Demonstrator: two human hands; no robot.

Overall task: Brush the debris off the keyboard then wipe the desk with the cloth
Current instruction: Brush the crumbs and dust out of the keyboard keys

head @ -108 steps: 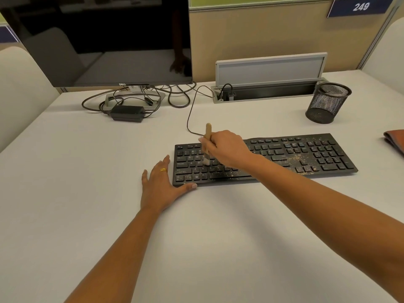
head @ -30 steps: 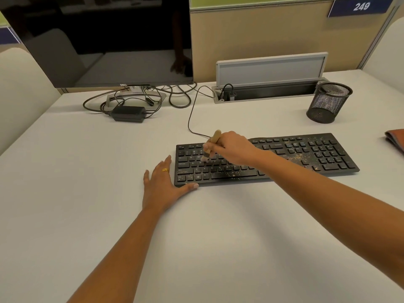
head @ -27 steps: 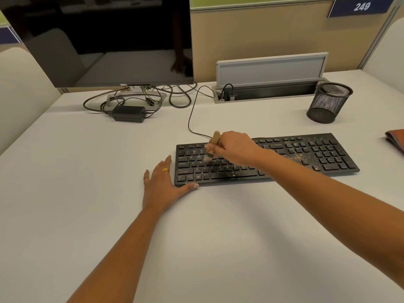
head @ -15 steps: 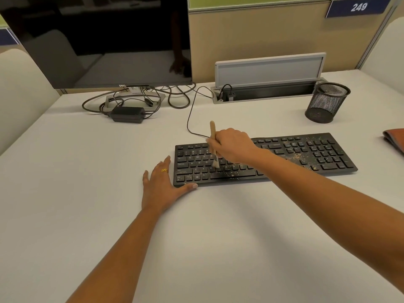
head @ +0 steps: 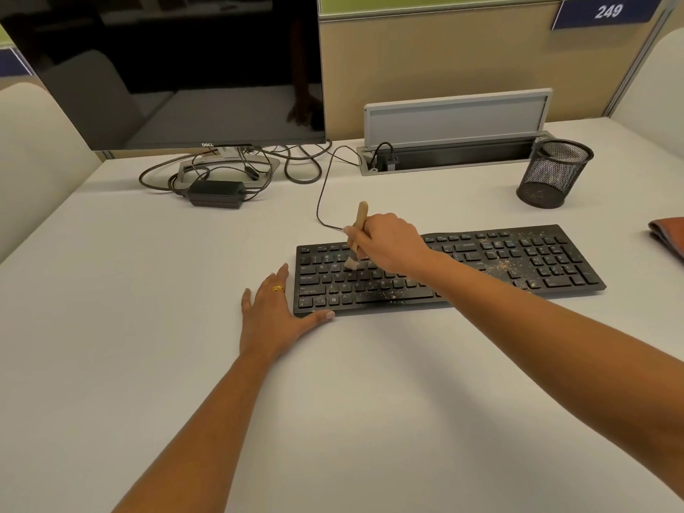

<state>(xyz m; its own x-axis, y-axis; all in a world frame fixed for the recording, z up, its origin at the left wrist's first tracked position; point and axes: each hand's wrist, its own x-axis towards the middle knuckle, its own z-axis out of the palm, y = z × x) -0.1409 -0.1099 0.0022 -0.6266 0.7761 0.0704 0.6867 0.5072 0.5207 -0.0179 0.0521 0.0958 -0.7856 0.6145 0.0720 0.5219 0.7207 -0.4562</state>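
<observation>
A black keyboard (head: pixel 518 261) lies on the white desk (head: pixel 148 309), speckled with tan debris (head: pixel 499 268) near its right middle and along its front rows. My right hand (head: pixel 388 242) is shut on a small wooden-handled brush (head: pixel 359 220); its pale bristles touch the upper-left letter keys. My left hand (head: pixel 272 316) lies flat on the desk with fingers spread, thumb against the keyboard's front-left corner. A folded reddish-brown cloth (head: pixel 668 235) pokes in at the right edge.
A dark monitor (head: pixel 166 68) stands at the back left over tangled cables and a power adapter (head: pixel 216 192). A grey cable box with raised lid (head: pixel 455 120) sits behind the keyboard. A black mesh cup (head: pixel 553 174) stands at the back right.
The brush has swept back and forth over the left keys, tilting from leaning right to upright. It now sits slightly further left and up. My left hand has stayed put.
</observation>
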